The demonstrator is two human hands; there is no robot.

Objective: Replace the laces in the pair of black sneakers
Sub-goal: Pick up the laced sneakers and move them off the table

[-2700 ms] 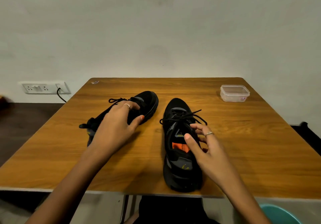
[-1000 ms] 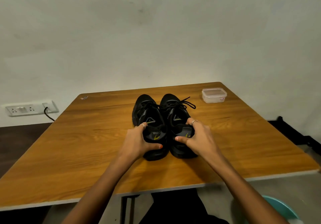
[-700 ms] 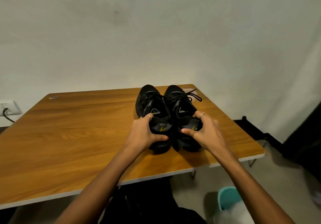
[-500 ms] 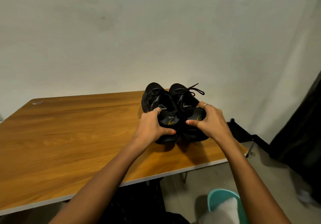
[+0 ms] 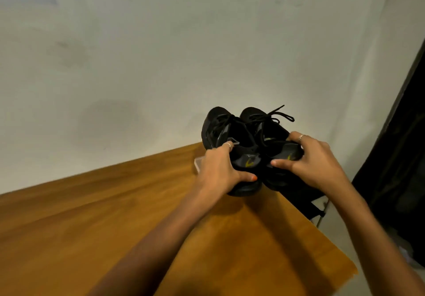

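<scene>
Left hand (image 5: 220, 171) and right hand (image 5: 315, 160) each grip a laced black sneaker (image 5: 230, 139) above the counter (image 5: 115, 226); relacing apparently done, setting down next.

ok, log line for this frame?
left hand: grips left sneaker | right hand: grips right sneaker | pair: side by side, laced | table: below

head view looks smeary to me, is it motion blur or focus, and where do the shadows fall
Head view: likely motion blur, the table grain streaks and the plastic container behind the left hand is smeared; sneakers and right hand are soft too. Dim warm light; shadows fall on the table under the sneakers and forearms. Wide-angle tilt skews the table edge.
</scene>
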